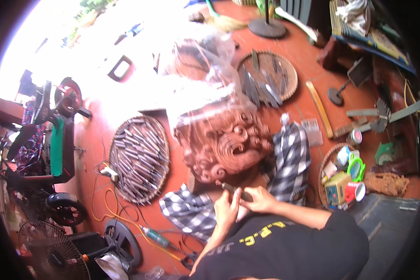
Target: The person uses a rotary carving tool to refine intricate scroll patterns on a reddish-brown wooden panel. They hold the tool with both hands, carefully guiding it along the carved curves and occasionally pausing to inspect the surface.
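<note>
Close to my body, both hands meet around a dark, slim handheld tool whose narrow tip points toward a carved block. My left hand is closed on it near the front. My right hand is closed round its rear. The tool's exact kind is too blurred to tell. Just ahead stands the reddish-brown wood carving with deep scrolls and swirls, its far part under clear plastic sheeting. Black-and-white checked cloth lies around its near side and over my legs.
Left of the carving, a round woven tray holds many carving chisels; another tray at the far right holds flat blades. A green power tool with an orange cord lies lower left, near a fan and a scooter. A cluttered basket sits right.
</note>
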`<state>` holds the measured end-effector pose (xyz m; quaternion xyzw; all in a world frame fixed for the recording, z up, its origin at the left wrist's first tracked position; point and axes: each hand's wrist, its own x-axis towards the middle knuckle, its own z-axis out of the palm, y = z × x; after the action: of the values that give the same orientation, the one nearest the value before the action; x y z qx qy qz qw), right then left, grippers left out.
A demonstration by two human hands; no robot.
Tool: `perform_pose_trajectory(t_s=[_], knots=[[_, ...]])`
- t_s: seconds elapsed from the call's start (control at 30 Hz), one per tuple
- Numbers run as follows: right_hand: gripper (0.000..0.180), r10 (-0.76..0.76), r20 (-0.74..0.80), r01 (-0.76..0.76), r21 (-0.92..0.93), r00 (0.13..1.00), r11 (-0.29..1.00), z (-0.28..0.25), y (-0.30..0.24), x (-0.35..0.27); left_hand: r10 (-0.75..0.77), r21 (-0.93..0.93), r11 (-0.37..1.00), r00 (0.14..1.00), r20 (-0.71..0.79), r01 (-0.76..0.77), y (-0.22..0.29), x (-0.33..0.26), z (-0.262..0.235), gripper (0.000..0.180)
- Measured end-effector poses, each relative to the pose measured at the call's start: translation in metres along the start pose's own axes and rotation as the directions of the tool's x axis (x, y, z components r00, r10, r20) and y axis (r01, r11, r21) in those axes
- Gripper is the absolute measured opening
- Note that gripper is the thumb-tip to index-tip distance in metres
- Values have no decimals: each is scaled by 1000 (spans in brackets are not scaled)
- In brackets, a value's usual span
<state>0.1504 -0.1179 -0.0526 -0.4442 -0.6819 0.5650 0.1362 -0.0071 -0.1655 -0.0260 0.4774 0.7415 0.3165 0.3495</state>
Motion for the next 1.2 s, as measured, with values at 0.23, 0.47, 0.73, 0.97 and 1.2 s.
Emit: perform_pose_trajectory(t_s=[0.23, 0.47, 0.73, 0.97, 1.2], knots=[[40, -414, -95, 385, -228, 905, 894, 9, -10, 22, 48, 100, 994, 994, -97, -38, 8, 26, -25, 64], [31, -599, -143, 530, -338, 788, 778, 13, -27, 41, -37, -71, 997, 998, -54, 33, 13, 40, -47, 64], [24, -215, 11, 214, 81, 977, 974, 25, -8, 5, 113, -91, 990, 993, 44, -109, -6, 9, -23, 51], [26, -84, 188, 0, 409, 978, 913, 38, 6, 6, 166, -111, 982, 980, 111, -154, -1, 10, -24, 51], [9, 18, 492, -418, 720, 871, 554, 16, -24, 1, 93, -322, 946, 938, 334, 21, -1, 29, -17, 47]])
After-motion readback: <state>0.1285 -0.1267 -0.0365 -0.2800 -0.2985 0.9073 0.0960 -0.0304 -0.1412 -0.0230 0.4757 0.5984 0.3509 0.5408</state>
